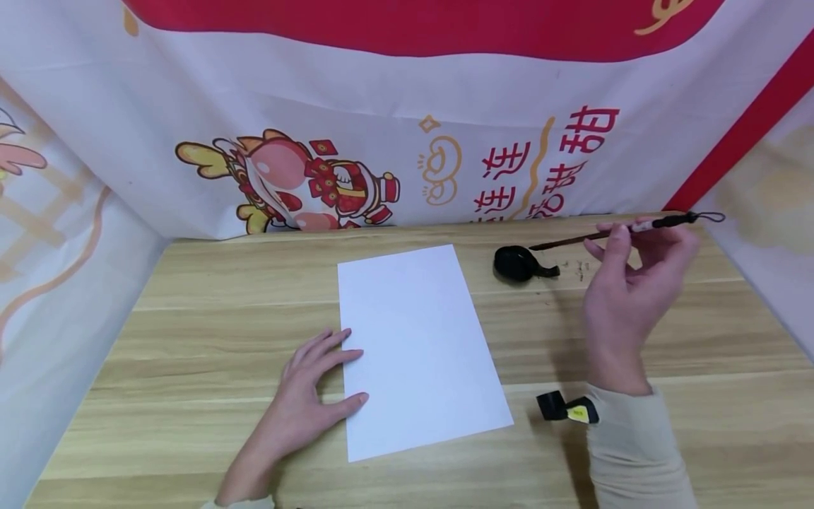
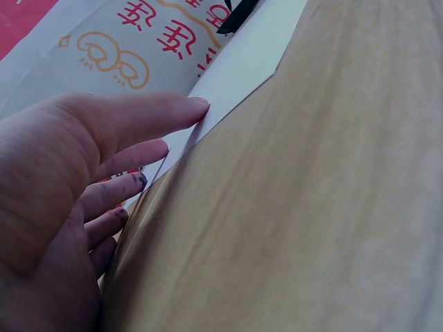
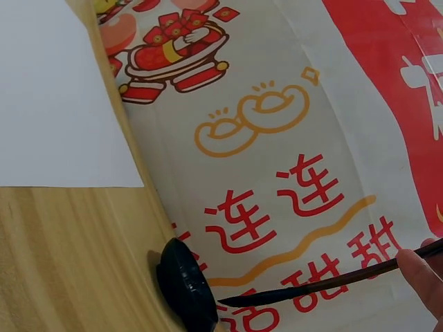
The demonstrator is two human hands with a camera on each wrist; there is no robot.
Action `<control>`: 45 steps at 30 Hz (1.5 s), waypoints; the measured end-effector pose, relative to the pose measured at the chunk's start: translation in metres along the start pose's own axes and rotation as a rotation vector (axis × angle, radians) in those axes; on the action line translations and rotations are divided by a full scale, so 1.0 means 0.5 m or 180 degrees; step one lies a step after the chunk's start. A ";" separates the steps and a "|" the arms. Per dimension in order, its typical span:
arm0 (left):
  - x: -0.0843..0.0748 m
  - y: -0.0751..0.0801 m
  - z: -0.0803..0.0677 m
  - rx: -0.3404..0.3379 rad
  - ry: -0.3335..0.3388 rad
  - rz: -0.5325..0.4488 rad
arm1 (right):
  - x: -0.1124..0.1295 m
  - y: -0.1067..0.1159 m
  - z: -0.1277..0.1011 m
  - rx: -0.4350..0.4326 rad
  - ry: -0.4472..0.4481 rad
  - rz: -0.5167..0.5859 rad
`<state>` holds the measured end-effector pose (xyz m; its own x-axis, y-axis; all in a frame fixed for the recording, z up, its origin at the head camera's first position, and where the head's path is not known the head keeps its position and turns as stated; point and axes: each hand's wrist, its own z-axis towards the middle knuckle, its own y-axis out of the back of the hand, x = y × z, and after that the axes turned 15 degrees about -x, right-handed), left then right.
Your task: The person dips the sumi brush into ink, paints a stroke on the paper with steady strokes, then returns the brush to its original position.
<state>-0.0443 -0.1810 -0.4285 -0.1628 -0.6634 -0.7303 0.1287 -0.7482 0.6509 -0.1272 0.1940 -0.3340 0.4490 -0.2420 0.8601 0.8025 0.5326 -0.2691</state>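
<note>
A blank white sheet of paper (image 1: 420, 353) lies on the wooden table. My left hand (image 1: 304, 403) rests at its left edge, thumb and fingertips on the paper and fingers spread. In the left wrist view, dark smudges mark some fingertips of that hand (image 2: 76, 166). With my right hand (image 1: 629, 290) I grip a writing brush (image 1: 575, 240), held nearly level with its dark tip pointing left. The tip is at the rim of a small black ink dish (image 1: 511, 264); whether they touch I cannot tell. The right wrist view shows the brush (image 3: 325, 282) beside the dish (image 3: 185, 283).
Small dark marks (image 1: 581, 270) spot the table right of the dish. A black strap piece with a yellow label (image 1: 579, 413) is at my right wrist. A printed white and red cloth (image 1: 381, 92) hangs behind the table, with more cloth at both sides.
</note>
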 end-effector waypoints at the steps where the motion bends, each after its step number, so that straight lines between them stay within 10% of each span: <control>1: 0.000 0.000 0.000 -0.0002 -0.0004 -0.0001 | 0.001 -0.001 0.000 -0.0008 0.0018 0.0053; 45: 0.003 0.000 0.000 0.0006 -0.0025 -0.0005 | -0.030 -0.001 -0.005 0.0094 0.0143 0.0041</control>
<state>-0.0444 -0.1821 -0.4294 -0.1707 -0.6622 -0.7297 0.1265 -0.7491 0.6502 -0.1333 0.1956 -0.3481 0.4771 -0.2708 0.8361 0.7849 0.5593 -0.2667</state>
